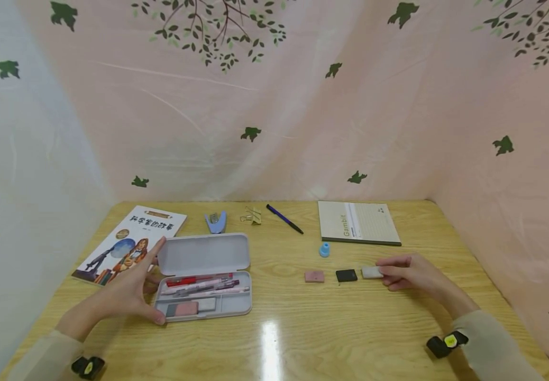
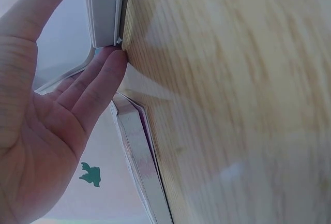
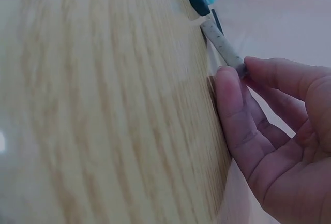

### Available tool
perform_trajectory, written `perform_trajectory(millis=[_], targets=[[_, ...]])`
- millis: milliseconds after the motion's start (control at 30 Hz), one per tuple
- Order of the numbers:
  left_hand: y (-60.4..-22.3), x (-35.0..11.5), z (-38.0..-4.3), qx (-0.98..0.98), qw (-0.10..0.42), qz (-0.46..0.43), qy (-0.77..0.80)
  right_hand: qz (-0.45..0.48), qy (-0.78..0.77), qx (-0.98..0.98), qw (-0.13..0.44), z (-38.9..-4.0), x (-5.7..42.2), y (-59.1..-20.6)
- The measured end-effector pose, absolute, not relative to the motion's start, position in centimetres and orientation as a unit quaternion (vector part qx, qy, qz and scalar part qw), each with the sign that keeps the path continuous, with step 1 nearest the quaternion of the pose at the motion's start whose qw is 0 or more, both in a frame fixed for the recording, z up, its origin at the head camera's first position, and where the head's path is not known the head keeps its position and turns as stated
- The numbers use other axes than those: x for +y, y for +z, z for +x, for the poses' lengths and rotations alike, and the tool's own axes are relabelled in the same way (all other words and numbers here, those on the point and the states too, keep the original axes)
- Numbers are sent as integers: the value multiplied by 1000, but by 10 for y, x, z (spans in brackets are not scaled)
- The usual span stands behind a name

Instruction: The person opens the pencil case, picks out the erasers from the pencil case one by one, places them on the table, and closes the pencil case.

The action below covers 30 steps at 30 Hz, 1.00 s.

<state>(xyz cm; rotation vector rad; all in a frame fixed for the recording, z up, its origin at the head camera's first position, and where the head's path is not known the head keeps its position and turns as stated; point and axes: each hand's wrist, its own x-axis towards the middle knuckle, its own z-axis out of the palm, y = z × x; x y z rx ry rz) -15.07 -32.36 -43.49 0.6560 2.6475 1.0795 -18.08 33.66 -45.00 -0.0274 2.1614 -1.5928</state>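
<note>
Both hands are busy at the pale wooden tabletop [image 1: 303,328]. Seen from the head, the left hand [image 1: 127,291] is spreading wide across the left end of an open, light-grey, rectangular pencil case [image 1: 236,303], its thumb resting at the near corner. The right hand [image 1: 410,272] is closing thumb and fingers on one end of a small whitish block eraser [image 1: 371,272], whose free end is pointing at a black rectangular eraser [image 1: 346,275] just beside it. Only from here are the case's loose red and pale pens [image 1: 203,286] showing. I'd worry about the left hand: with the case lying on a smooth surface, a careless push could slide it askew and set those pens rolling.

From the left wrist, the fingertips, tucked out of sight behind the lid in the head view, are touching the case's corner. The page edges of a white-covered paperback book [image 2: 142,157] are also showing, close by; a backward nudge of the case could bump it.

From the right wrist, the whitish eraser's speckled narrow side is coming into sight, and so is the grip, which is catching only its end. Held so, it could pivot or slip, or knock the black one. Whether it is clearing the wood, I can't tell.
</note>
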Motion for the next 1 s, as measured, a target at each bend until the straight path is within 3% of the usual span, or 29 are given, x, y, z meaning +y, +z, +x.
perform_trajectory(millis=[367, 767, 1000], targets=[[-436, -323, -151, 897, 100, 224, 367, -3, -540, 814, 215, -180, 338, -449], [-434, -324, -151, 899, 104, 218, 365, -30, -522, 817, 242, -181, 340, -441], [-435, -324, -150, 900, 102, 222, 362, -63, -498, 840, 208, -176, 330, -420]])
